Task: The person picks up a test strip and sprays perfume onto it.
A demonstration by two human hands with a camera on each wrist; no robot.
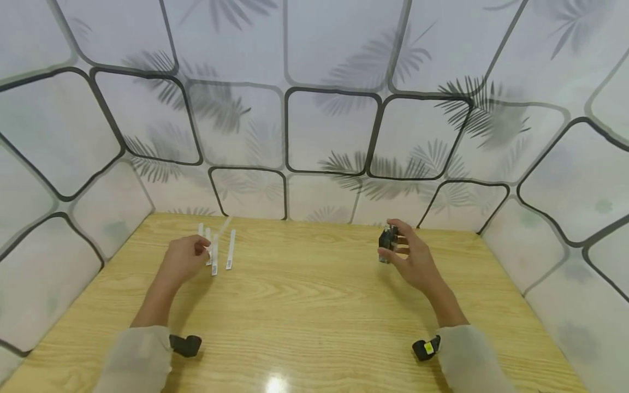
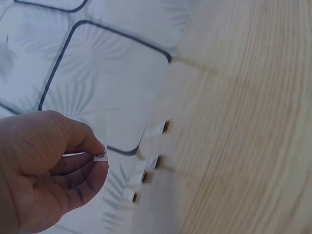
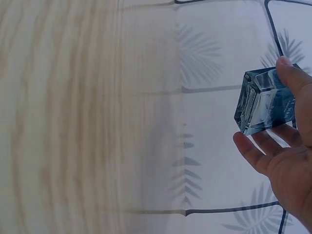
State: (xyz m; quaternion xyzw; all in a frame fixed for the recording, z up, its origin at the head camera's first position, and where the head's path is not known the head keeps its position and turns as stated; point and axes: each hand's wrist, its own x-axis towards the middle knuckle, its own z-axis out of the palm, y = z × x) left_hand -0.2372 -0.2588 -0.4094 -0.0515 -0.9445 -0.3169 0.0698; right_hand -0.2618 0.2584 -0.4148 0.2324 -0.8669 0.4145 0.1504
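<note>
Sleeves [image 1: 137,357], wide tabletop [image 1: 300,305] between strip [image 2: 101,158] and bottle [image 3: 265,102]

My left hand [image 1: 183,261] pinches a pale strip [image 1: 224,225] near white strips [image 1: 230,250]. My right hand [image 1: 415,263] grips a dark glassy block [image 1: 385,238].

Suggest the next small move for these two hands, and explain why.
Probably bring the white strip toward the glass bottle: the left hand pinches the strip and the right hand holds the bottle, but a wide stretch of table separates them.
</note>
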